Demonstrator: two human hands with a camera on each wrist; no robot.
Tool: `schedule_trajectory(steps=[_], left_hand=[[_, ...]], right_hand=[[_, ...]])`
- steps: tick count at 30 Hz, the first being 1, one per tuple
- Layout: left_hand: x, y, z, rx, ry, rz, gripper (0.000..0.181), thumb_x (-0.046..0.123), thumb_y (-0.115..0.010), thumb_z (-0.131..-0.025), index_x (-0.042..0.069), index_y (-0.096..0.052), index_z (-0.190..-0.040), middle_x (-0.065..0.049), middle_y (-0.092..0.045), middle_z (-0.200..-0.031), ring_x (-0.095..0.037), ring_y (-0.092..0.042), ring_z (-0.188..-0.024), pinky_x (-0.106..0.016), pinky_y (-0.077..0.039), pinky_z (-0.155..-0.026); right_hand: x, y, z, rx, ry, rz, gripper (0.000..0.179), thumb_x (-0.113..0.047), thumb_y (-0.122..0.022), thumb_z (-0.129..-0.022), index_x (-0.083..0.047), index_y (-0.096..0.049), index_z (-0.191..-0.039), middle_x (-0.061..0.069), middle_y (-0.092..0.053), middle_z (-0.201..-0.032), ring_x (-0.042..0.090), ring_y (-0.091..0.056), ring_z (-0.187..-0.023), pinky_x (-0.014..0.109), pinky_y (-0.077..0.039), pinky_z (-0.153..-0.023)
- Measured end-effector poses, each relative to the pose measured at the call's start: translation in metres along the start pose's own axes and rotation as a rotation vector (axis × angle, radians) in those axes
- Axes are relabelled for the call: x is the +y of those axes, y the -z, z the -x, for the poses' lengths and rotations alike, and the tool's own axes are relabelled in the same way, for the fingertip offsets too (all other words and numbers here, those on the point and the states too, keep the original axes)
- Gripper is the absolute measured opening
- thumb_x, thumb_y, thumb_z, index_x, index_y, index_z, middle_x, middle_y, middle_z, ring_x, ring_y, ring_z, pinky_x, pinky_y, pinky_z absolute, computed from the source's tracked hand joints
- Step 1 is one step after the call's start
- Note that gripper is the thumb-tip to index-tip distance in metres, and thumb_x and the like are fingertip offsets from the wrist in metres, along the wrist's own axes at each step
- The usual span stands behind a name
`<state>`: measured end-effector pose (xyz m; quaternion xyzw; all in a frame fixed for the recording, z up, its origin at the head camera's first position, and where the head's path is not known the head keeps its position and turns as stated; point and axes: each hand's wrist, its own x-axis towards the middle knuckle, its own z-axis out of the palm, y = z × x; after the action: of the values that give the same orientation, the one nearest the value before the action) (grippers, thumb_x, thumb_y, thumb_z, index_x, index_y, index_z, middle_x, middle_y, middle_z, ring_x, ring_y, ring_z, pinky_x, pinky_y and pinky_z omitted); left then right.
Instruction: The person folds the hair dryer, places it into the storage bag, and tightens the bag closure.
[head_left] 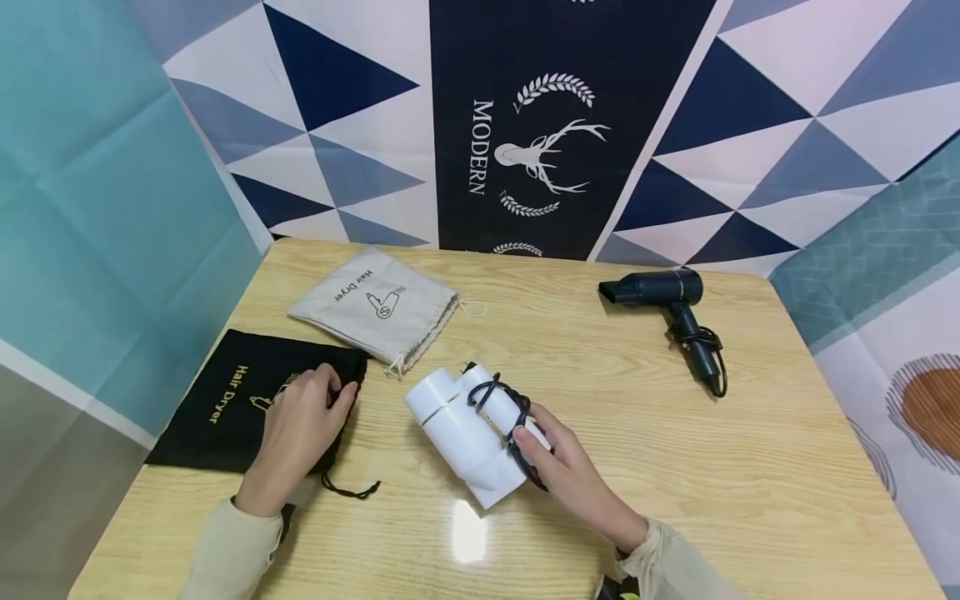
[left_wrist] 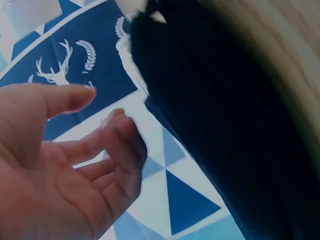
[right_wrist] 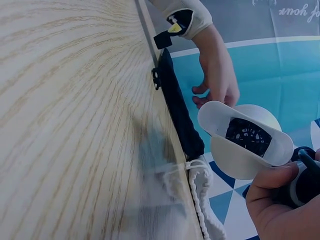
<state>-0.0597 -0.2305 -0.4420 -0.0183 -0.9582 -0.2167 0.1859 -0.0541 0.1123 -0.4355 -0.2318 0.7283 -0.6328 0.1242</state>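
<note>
My right hand grips a white hair dryer by its folded handle, with the thumb on top. A black cord is wound round that handle, and the dryer is raised over the table. In the right wrist view its flat white nozzle faces the camera. My left hand hovers over the opening end of a black drawstring pouch marked "Hair Dryer". In the left wrist view, bent fingers and thumb stand apart with nothing between them, beside the dark cloth of the pouch.
A beige drawstring pouch lies behind the black one, partly touching it. At the back right rests a black hair dryer with its cord wrapped round the handle. Patterned cloth hangs behind the wooden table.
</note>
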Motion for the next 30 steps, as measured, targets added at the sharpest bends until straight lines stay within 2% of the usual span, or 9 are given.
schedule_trajectory(steps=[2,4,8,12,16,19,25,30], left_hand=[[-0.004,-0.002,0.000,-0.073,0.030,-0.026,0.029,0.025,-0.073,-0.091,0.007,-0.054,-0.079,-0.004,-0.044,-0.062,-0.017,-0.039,-0.045,-0.031,-0.030,-0.039],[-0.008,-0.003,0.000,-0.177,0.066,-0.040,0.033,0.029,-0.073,-0.091,0.006,-0.052,-0.079,-0.005,-0.043,-0.060,-0.018,-0.038,-0.043,-0.031,-0.028,-0.038],[-0.015,-0.005,-0.001,-0.365,0.113,-0.046,0.033,0.031,-0.072,-0.092,0.003,-0.055,-0.087,-0.005,-0.043,-0.058,-0.019,-0.038,-0.041,-0.029,-0.026,-0.039],[-0.020,-0.004,-0.003,-0.445,0.129,-0.023,0.028,0.026,-0.069,-0.095,0.004,-0.054,-0.088,-0.006,-0.044,-0.060,-0.020,-0.040,-0.044,-0.030,-0.028,-0.040],[-0.023,-0.003,-0.006,-0.465,0.117,-0.009,0.019,0.021,-0.062,-0.098,0.004,-0.058,-0.091,-0.007,-0.053,-0.067,-0.020,-0.046,-0.049,-0.033,-0.034,-0.044],[-0.025,-0.002,-0.006,-0.449,0.095,0.005,0.014,0.016,-0.060,-0.099,0.005,-0.059,-0.091,-0.007,-0.055,-0.069,-0.018,-0.047,-0.050,-0.033,-0.036,-0.045],[-0.029,0.003,-0.004,-0.353,0.049,0.083,0.027,0.014,-0.063,-0.098,0.012,-0.047,-0.076,-0.002,-0.039,-0.058,-0.015,-0.036,-0.045,-0.029,-0.028,-0.044],[-0.031,0.011,-0.005,-0.282,0.031,0.112,0.027,0.016,-0.059,-0.101,0.012,-0.046,-0.078,-0.001,-0.039,-0.059,-0.015,-0.037,-0.045,-0.028,-0.029,-0.043]], right_hand=[[0.000,0.000,0.000,-0.003,-0.011,-0.004,0.037,-0.010,-0.043,-0.107,0.005,-0.042,-0.141,0.022,-0.063,-0.110,0.014,-0.066,-0.090,0.031,-0.057,-0.074],[0.000,0.000,0.000,-0.010,-0.018,-0.005,0.037,-0.011,-0.043,-0.107,0.003,-0.042,-0.142,0.021,-0.063,-0.112,0.015,-0.066,-0.091,0.032,-0.058,-0.074],[0.000,-0.001,-0.001,-0.018,-0.030,-0.007,0.038,-0.012,-0.043,-0.107,0.001,-0.042,-0.143,0.021,-0.062,-0.114,0.016,-0.066,-0.092,0.032,-0.058,-0.075],[-0.001,0.000,-0.001,-0.005,-0.035,0.012,0.037,-0.012,-0.043,-0.107,0.001,-0.043,-0.142,0.020,-0.063,-0.112,0.014,-0.066,-0.090,0.031,-0.057,-0.074],[-0.001,0.000,-0.002,0.004,-0.039,0.023,0.036,-0.013,-0.044,-0.107,0.001,-0.044,-0.141,0.019,-0.063,-0.111,0.014,-0.065,-0.091,0.031,-0.057,-0.074],[-0.002,-0.001,-0.003,-0.004,-0.045,0.017,0.036,-0.013,-0.044,-0.107,0.000,-0.045,-0.141,0.018,-0.063,-0.112,0.015,-0.065,-0.091,0.031,-0.057,-0.075],[-0.001,-0.004,-0.006,-0.022,-0.042,0.020,0.035,-0.014,-0.045,-0.107,-0.002,-0.047,-0.139,0.016,-0.064,-0.106,0.016,-0.065,-0.088,0.031,-0.057,-0.073],[0.001,-0.006,-0.007,-0.026,-0.039,0.057,0.032,-0.015,-0.046,-0.107,-0.005,-0.050,-0.137,0.013,-0.064,-0.102,0.016,-0.064,-0.088,0.030,-0.056,-0.072]])
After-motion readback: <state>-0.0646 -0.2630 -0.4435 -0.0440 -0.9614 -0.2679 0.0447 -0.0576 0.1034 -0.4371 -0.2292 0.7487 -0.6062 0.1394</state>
